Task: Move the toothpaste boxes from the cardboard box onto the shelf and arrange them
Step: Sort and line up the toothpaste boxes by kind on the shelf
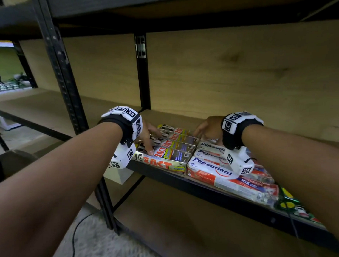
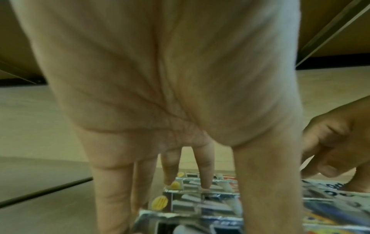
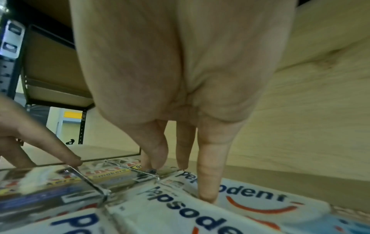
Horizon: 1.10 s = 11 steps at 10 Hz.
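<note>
On the wooden shelf (image 1: 271,129), several silver-and-red Zact toothpaste boxes (image 1: 166,148) lie flat side by side. Right of them lie white-and-red Pepsodent boxes (image 1: 209,161), ends touching the Zact row. My left hand (image 1: 148,138) reaches over the Zact boxes (image 2: 192,197), its straight fingers (image 2: 207,177) touching their tops. My right hand (image 1: 208,128) is at the far end of the Pepsodent boxes (image 3: 250,199), fingertips (image 3: 208,194) pressing down on them near the seam with the Zact boxes (image 3: 112,174). Neither hand holds anything.
A black metal upright (image 1: 63,84) stands left of my left arm, another (image 1: 143,71) at the shelf's back. The upper shelf hangs low overhead. Green packages (image 1: 288,201) lie right of the Pepsodent boxes. A lower shelf board (image 1: 188,224) and a floor cable (image 1: 76,233) are below.
</note>
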Each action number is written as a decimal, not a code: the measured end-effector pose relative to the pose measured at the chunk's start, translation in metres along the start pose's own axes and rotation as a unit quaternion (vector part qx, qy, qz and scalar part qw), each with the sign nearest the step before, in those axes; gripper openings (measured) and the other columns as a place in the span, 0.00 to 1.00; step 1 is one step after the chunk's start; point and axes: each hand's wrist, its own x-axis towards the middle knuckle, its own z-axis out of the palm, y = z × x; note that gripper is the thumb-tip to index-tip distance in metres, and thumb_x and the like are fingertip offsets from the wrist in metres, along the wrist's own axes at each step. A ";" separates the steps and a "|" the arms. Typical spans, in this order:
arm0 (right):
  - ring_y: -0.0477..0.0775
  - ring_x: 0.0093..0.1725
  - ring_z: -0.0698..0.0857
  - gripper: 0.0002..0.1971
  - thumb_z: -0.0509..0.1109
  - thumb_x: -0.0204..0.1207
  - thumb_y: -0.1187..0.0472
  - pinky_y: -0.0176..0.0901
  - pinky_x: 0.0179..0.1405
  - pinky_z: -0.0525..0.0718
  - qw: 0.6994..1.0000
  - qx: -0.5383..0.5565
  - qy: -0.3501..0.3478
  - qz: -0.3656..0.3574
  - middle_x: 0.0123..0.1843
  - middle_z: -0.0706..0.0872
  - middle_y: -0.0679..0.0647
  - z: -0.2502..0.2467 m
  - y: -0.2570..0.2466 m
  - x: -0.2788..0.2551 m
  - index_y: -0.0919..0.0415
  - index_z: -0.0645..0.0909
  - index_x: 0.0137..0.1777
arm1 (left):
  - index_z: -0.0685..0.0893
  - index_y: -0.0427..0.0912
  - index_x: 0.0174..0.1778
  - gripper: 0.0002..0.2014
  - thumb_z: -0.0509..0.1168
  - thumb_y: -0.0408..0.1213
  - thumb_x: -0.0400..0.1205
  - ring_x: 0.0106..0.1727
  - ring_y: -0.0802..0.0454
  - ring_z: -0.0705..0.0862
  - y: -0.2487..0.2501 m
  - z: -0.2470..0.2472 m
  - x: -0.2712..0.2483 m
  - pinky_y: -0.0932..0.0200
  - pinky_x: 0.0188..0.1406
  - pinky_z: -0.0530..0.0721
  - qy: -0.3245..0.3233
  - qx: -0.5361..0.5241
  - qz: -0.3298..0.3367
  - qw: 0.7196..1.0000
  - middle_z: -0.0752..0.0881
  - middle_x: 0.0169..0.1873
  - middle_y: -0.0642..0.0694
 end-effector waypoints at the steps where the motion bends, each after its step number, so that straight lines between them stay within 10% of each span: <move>1: 0.50 0.52 0.80 0.20 0.69 0.78 0.67 0.39 0.52 0.78 1.000 -0.017 0.001 -0.019 0.59 0.85 0.52 -0.010 0.003 -0.026 0.49 0.86 0.67 | 0.76 0.63 0.74 0.35 0.79 0.52 0.70 0.78 0.49 0.68 0.032 -0.005 -0.043 0.53 0.71 0.72 0.033 -0.019 0.025 0.999 0.68 0.79 0.56; 3: 0.58 0.46 0.87 0.16 0.64 0.80 0.70 0.50 0.51 0.88 0.999 0.010 -0.029 0.021 0.54 0.89 0.56 -0.031 0.001 -0.105 0.55 0.90 0.57 | 0.87 0.59 0.61 0.19 0.76 0.52 0.74 0.56 0.56 0.82 0.090 0.005 -0.101 0.55 0.62 0.83 0.098 -0.051 0.114 0.987 0.85 0.53 0.59; 5: 0.58 0.37 0.91 0.08 0.69 0.81 0.64 0.54 0.42 0.92 0.997 0.059 -0.047 0.035 0.41 0.92 0.59 -0.030 0.014 -0.186 0.59 0.91 0.50 | 0.91 0.51 0.52 0.08 0.73 0.43 0.78 0.48 0.53 0.89 0.137 0.039 -0.151 0.71 0.27 0.82 0.080 -0.067 0.163 0.981 0.91 0.48 0.54; 8: 0.60 0.36 0.87 0.08 0.70 0.82 0.63 0.47 0.33 0.90 0.995 0.064 -0.056 0.059 0.44 0.89 0.62 -0.014 0.027 -0.258 0.63 0.88 0.56 | 0.90 0.52 0.53 0.09 0.73 0.46 0.77 0.50 0.50 0.91 0.179 0.079 -0.191 0.56 0.46 0.90 0.058 -0.033 0.184 0.981 0.91 0.43 0.54; 11: 0.61 0.44 0.91 0.08 0.68 0.83 0.63 0.50 0.42 0.92 0.988 0.070 -0.109 0.085 0.48 0.91 0.61 -0.018 0.046 -0.242 0.60 0.89 0.55 | 0.90 0.50 0.52 0.08 0.71 0.41 0.79 0.47 0.49 0.91 0.206 0.068 -0.147 0.64 0.33 0.86 0.056 -0.026 0.204 0.977 0.92 0.46 0.50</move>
